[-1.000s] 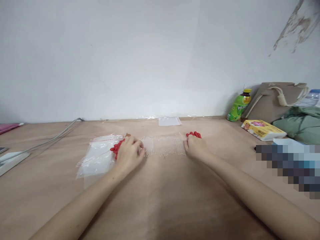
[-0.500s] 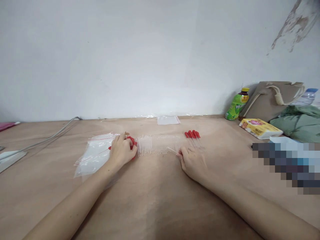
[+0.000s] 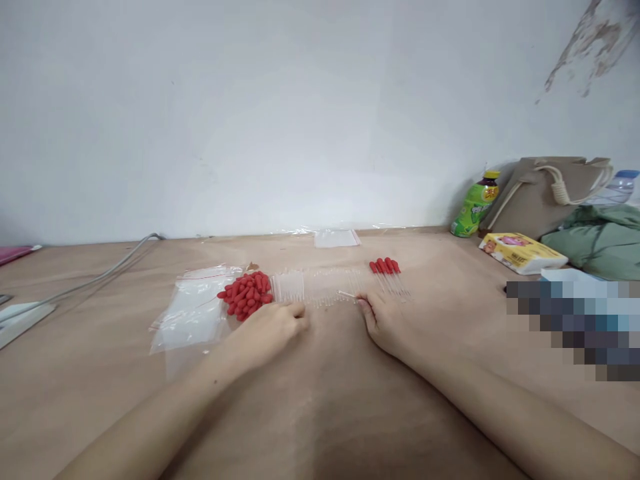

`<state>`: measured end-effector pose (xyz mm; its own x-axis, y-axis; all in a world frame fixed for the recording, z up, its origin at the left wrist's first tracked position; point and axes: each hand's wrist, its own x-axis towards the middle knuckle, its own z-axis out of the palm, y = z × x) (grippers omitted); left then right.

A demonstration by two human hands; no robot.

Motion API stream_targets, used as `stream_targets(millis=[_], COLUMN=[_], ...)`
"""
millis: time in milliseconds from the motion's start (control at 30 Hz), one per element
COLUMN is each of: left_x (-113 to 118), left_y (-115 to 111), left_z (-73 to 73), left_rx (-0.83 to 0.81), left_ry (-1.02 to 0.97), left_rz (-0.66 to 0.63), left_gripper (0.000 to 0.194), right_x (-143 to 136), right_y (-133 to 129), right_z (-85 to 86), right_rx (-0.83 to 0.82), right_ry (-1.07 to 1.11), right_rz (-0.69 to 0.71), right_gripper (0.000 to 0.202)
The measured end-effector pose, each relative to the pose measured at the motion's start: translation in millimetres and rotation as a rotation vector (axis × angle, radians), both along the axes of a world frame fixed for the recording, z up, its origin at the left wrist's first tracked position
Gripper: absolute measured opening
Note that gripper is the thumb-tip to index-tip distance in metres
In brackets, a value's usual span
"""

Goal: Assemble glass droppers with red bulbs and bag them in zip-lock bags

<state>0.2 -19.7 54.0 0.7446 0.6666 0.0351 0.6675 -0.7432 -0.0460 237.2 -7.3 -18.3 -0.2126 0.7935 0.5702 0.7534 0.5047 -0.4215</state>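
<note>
Tube (image 3: 347,295), slender, straight and whitish-clear, pinched in fingertips of right hand (image 3: 389,323), free end angled left over row of thin transparent tubes (image 3: 327,288) on brown tabletop (image 3: 280,420). Left hand (image 3: 280,325) curled near row's left end, just beside heap of glossy red teat-shaped bulbs (image 3: 247,297); cannot tell from this angle whether gripping anything. Beyond right hand, small cluster of red-topped clear tubes (image 3: 384,267).

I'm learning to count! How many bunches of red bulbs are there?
2: a loose pile beside the plastic bags, and a short row on clear tubes beyond the right hand. More may be hidden.
</note>
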Motion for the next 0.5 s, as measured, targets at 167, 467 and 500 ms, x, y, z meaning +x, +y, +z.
stream_targets(millis=[167,467,500], left_x=[6,2,4], left_y=[4,3,3], left_z=[-26.3,-54.5,-55.5], left_rx=[-0.056,-0.082,-0.075], left_ry=[-0.214,-0.603,-0.65], left_rz=[-0.079,0.035,0.05], left_gripper=[0.032,0.018,0.018], right_x=[-2,0,-1], right_y=[-1,0,-2], right_z=[-0.7,-10.7,-9.1], right_rx=[-0.007,-0.045,-0.052], right_ry=[-0.038,0.017,0.017], right_rz=[0.006,0.194,0.221], right_gripper=[0.023,0.029,0.029])
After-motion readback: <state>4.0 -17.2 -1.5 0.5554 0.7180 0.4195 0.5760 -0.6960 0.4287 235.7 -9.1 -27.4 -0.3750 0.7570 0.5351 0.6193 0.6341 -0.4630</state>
